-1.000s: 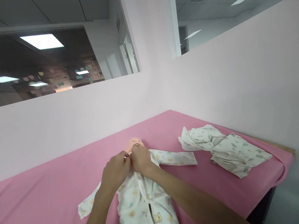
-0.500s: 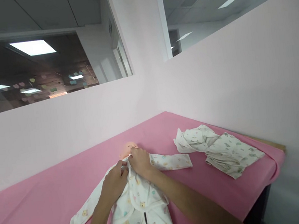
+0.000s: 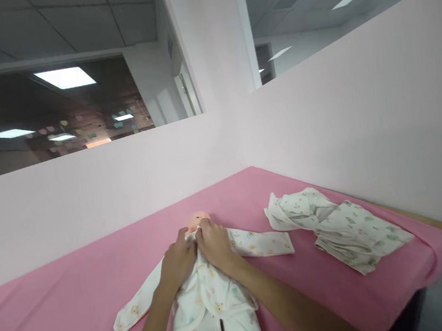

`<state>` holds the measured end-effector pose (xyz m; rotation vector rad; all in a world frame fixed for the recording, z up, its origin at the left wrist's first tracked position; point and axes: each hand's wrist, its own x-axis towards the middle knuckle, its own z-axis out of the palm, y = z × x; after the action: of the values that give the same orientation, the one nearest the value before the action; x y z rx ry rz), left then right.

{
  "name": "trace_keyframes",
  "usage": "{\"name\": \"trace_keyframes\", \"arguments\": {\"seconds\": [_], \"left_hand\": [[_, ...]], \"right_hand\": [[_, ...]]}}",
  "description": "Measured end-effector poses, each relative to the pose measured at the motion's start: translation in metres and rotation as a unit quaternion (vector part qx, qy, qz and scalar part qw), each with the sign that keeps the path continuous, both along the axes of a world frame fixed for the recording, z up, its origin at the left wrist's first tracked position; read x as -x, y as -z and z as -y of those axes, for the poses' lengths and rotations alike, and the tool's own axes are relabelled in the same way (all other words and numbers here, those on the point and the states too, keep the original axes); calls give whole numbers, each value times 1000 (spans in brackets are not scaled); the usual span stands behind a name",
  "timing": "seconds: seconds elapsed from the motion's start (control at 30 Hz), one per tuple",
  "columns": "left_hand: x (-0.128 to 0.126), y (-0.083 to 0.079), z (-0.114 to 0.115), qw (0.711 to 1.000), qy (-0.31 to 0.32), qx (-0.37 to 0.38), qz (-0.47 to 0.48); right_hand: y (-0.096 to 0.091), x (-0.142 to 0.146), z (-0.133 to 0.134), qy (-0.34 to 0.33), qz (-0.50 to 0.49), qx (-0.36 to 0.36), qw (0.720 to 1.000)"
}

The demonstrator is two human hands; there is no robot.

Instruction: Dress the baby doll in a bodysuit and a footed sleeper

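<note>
At the collar: both hands meet on the baby romper [image 3: 214, 306], just under the doll's head [image 3: 198, 221]
Romper position: worn by the doll, lying face-up on the pink table cover [image 3: 62, 314], body running from the grip back toward the wearer
Left hand [image 3: 179, 261]: fingers pinched shut on the left collar edge
Right hand [image 3: 214, 244]: fingers closed on the right collar edge, knuckles touching the left hand
Step, my read: fastening the neckline closure; fastener itself hidden under the fingers
Doing it well: keep both edges flat and lapped, pull lightly apart-then-together, press square, don't bunch fabric against the chin
Sleeves: spread out to either side of the grip, right sleeve [image 3: 263, 243] flat
Farther right of grip: pile of folded baby clothes [image 3: 341, 228], well apart
</note>
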<state>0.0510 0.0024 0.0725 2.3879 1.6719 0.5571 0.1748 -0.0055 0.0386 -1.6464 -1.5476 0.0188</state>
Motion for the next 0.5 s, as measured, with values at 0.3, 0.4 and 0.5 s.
{"name": "trace_keyframes", "arguments": {"seconds": [0.3,0.4,0.5], "left_hand": [[4,7,-2,996,58,-46,43],[8,9,1,991,89,-27,93],[11,16,2,984,93,-31,149]], "right_hand": [[8,2,6,-123,-30,-80,989],[12,1,6,-150,-49,-80,984],[17,-1,7,-173,-104,-66,977]]}}
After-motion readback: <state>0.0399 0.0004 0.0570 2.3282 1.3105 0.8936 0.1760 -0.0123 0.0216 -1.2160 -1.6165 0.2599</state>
